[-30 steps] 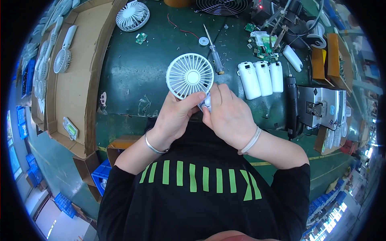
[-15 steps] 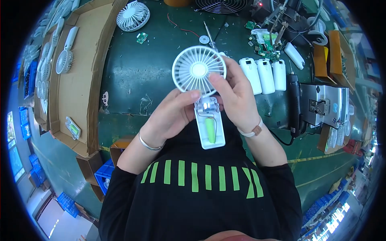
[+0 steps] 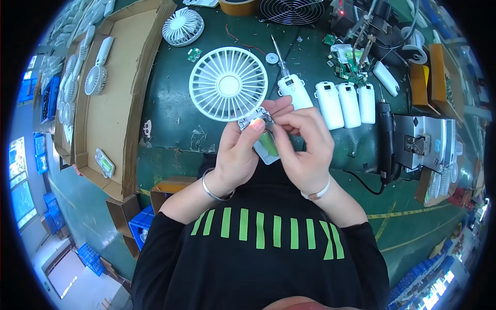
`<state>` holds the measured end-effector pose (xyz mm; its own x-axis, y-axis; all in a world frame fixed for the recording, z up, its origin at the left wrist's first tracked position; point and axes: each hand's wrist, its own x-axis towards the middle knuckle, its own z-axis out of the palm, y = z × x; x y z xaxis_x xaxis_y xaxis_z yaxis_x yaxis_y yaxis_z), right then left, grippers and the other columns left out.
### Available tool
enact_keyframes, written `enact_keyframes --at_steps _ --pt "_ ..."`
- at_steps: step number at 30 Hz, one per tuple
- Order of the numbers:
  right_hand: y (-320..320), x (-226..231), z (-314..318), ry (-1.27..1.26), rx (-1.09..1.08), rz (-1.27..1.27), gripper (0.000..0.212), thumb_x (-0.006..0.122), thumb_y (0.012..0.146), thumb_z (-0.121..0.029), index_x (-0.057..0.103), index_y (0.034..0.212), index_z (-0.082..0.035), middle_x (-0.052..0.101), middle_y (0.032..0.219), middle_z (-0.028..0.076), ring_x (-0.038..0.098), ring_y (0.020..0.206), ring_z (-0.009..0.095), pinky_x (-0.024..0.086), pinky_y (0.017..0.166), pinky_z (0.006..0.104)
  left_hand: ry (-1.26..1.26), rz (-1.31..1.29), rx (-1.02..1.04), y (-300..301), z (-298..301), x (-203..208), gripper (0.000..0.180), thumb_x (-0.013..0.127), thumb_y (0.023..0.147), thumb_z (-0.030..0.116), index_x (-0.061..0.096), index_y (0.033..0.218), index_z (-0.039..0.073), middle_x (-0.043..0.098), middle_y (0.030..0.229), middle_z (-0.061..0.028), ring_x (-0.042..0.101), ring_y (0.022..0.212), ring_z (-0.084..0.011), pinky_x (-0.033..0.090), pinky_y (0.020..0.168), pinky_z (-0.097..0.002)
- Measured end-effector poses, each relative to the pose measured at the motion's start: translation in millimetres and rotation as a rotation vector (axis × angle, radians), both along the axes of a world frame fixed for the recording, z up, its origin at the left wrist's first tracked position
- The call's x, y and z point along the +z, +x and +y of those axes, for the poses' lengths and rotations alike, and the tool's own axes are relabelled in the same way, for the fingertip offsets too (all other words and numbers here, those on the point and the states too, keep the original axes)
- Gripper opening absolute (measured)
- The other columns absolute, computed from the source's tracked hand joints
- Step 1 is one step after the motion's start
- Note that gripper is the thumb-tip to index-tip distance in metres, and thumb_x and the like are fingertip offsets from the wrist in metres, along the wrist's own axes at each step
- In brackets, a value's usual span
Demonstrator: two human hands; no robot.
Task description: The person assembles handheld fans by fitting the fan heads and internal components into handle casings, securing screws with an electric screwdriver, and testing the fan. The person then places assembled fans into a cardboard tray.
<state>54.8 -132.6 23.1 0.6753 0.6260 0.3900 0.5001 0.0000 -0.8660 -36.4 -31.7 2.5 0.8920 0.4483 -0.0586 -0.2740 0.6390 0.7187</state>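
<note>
A white handheld fan (image 3: 230, 85) with a round slatted cage is between my hands, its head pointing away from me. My left hand (image 3: 236, 161) is closed around the fan's neck, the thumb pressing on the silvery joint. Below the joint the handle is without its cover, and a green battery cell (image 3: 268, 145) shows inside. My right hand (image 3: 308, 142) pinches at a thin dark wire beside the joint with thumb and index finger. Those fingertips hide part of the wire and handle. Just beyond lie a white handle casing (image 3: 295, 92) and a screwdriver (image 3: 280, 56).
Three white casings (image 3: 330, 106) stand in a row to the right, near an electric screwdriver (image 3: 385, 134) and a metal fixture (image 3: 423, 139). Circuit boards (image 3: 351, 70) lie beyond them. A cardboard tray (image 3: 114, 67) with fan parts is at left; another fan head (image 3: 183, 27) sits far left.
The fan has swung left and its head is tilted more toward view. My right hand has left the cage and come down to the neck beside the wire. My left thumb has shifted onto the joint.
</note>
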Motion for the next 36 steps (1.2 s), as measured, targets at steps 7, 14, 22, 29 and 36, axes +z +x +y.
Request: enact_keyframes --at_steps 7,14,22,29,36 --pt "-4 -7 4 0.035 -0.042 -0.079 0.019 0.069 0.072 0.009 0.064 0.088 0.001 0.057 0.082 0.011 0.058 0.072 0.025 0.047 0.061 0.0326 0.257 -0.019 0.043 1 -3 -1 0.045 0.044 0.099 0.018 0.04 0.137 -0.006 0.045 0.14 -0.0232 0.047 0.128 -0.0308 0.037 0.108 -0.0413" --pt "-6 -14 6 0.078 -0.077 -0.108 0.019 0.069 0.071 0.009 0.065 0.088 0.001 0.058 0.082 0.01 0.058 0.071 0.025 0.046 0.059 0.0329 0.296 0.033 0.092 1 -7 4 0.046 0.048 0.097 0.025 0.041 0.131 -0.004 0.045 0.138 -0.027 0.048 0.126 -0.0333 0.036 0.107 -0.0447" --pt "-17 -15 6 0.041 -0.036 -0.065 0.02 0.067 0.075 0.008 0.066 0.095 0.003 0.059 0.081 0.011 0.059 0.066 0.025 0.046 0.057 0.0331 0.31 0.053 0.153 -1 -6 -1 0.047 0.049 0.098 0.023 0.038 0.134 -0.004 0.043 0.14 -0.025 0.048 0.126 -0.0311 0.038 0.106 -0.0432" --pt "-26 -7 -7 -0.132 0.429 0.376 0.06 0.054 0.085 -0.001 0.034 0.142 0.003 0.06 0.069 0.012 0.059 0.056 0.027 0.047 0.057 0.0324 0.527 0.011 0.252 -2 5 1 0.044 0.043 0.097 0.015 0.038 0.137 -0.005 0.044 0.139 -0.0257 0.049 0.126 -0.0334 0.041 0.104 -0.0414" --pt "-1 0 -9 -0.338 0.521 0.095 0.061 0.058 0.084 0.002 0.036 0.142 0.0 0.058 0.064 0.011 0.06 0.055 0.024 0.045 0.052 0.0305 0.494 0.095 0.217 -3 10 -4 0.043 0.042 0.099 0.016 0.037 0.135 -0.005 0.047 0.135 -0.027 0.051 0.123 -0.0362 0.045 0.101 -0.045"
